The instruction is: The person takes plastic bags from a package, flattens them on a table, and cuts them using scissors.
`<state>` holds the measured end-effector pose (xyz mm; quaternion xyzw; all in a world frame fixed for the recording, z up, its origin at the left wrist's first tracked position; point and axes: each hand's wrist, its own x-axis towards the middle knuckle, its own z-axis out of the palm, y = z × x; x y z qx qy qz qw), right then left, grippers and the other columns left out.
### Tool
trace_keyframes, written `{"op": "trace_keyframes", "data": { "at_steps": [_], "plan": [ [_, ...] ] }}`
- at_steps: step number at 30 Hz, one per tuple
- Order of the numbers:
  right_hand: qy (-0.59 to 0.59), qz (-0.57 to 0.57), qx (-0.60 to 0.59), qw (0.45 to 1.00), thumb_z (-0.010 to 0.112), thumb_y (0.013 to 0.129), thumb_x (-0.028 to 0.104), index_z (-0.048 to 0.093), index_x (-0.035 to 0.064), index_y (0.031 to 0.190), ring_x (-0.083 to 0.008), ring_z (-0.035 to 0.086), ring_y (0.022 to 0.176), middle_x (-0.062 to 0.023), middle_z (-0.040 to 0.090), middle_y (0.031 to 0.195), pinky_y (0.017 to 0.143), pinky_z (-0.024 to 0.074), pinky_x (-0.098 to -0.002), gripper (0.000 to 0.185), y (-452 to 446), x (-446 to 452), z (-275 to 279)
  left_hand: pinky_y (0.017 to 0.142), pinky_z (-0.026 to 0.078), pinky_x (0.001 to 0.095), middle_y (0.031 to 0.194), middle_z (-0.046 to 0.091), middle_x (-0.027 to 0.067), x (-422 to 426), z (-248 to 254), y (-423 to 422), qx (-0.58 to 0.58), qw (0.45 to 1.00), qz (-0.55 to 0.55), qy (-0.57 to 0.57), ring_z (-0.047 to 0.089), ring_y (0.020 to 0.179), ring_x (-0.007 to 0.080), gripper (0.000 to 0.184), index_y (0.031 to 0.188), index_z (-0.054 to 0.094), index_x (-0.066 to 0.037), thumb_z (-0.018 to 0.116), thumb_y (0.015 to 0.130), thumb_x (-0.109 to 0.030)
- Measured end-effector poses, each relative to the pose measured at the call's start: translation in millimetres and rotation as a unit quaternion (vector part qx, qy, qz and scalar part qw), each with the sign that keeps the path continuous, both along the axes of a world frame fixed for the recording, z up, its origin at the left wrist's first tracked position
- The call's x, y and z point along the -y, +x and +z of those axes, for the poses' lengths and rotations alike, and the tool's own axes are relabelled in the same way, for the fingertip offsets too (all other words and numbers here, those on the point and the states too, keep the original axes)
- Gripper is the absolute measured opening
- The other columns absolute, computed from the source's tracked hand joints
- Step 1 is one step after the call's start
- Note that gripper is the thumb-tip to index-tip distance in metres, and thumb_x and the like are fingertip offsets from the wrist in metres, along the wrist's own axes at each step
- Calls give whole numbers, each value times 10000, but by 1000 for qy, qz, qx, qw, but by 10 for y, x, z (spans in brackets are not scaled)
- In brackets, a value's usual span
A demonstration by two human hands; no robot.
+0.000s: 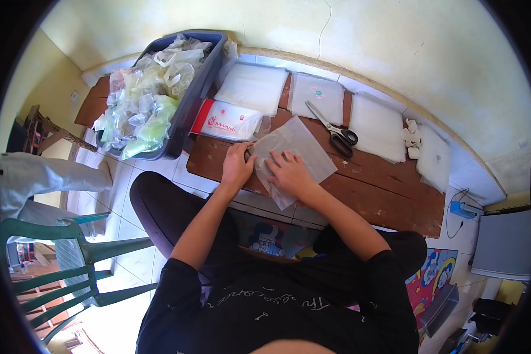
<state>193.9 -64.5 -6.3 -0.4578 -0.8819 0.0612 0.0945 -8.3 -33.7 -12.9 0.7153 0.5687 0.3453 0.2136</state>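
A clear plastic bag lies flat and slanted at the front of a low brown wooden table. My left hand is closed at the bag's left edge, fingers bent and thumb toward the plastic. Spread and flat, the fingers of my right hand press on the bag's lower middle. Just beyond my left hand is a red-and-white printed pack in plastic. Black-handled scissors lie right of the bag, blades pointing away to the left.
Along the wall sit stacks of clear bags: a left stack, a middle one and a right one. White rolled pieces lie beside them. A dark tub overflows with crumpled plastic. Left are a green chair and a person's trousers.
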Motion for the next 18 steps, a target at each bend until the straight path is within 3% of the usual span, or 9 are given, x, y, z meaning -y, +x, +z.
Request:
{"op": "trace_keyframes", "data": {
  "at_steps": [4, 7, 9, 12, 14, 18],
  "plan": [
    [13, 17, -17, 1000, 682, 851, 337, 604, 145, 1291, -357, 473, 1232, -130, 507, 1397, 989, 397, -525, 486, -45, 49, 4, 955, 461, 423, 1115, 663, 154, 0, 23, 31, -10, 1000, -2, 0, 591, 1072, 354, 344, 1109, 656, -31, 740, 781, -97],
    [8, 31, -46, 998, 685, 849, 328, 629, 136, 1230, -341, 497, 1204, -122, 537, 1340, 963, 416, -522, 431, -34, 37, 36, 860, 503, 410, 1005, 692, 153, -17, 42, 60, 42, 999, 17, -3, 644, 945, 333, 338, 1093, 665, -27, 753, 777, -107],
    [0, 41, -61, 997, 687, 847, 320, 645, 129, 1188, -329, 513, 1186, -118, 558, 1299, 944, 431, -516, 394, -7, -8, 51, 740, 525, 393, 852, 695, 140, -46, 36, 50, 85, 991, 57, -90, 663, 775, 304, 308, 1065, 681, -37, 760, 778, -116],
    [-28, 34, -127, 991, 694, 838, 284, 658, 102, 1090, -320, 576, 1101, -117, 611, 1166, 878, 482, -479, 312, 73, -139, 60, 672, 525, 373, 759, 676, 124, -51, 35, 21, 69, 993, 42, -90, 653, 676, 279, 269, 1041, 694, -55, 757, 787, -120],
    [-29, 45, -149, 987, 692, 832, 241, 658, 81, 1043, -324, 621, 1010, -122, 644, 1055, 816, 516, -444, 267, 130, -215, 70, 673, 524, 367, 749, 672, 119, -42, 43, 30, 69, 992, 40, -95, 652, 673, 271, 262, 1034, 698, -61, 756, 786, -119],
    [-51, 32, -164, 985, 679, 836, 200, 657, 63, 1027, -341, 635, 957, -139, 652, 1007, 803, 523, -437, 236, 128, -269, 154, 664, 521, 366, 706, 654, 111, -53, 1, 23, 70, 996, 37, -50, 645, 649, 262, 243, 1020, 703, -59, 749, 785, -103]
  ]
}}
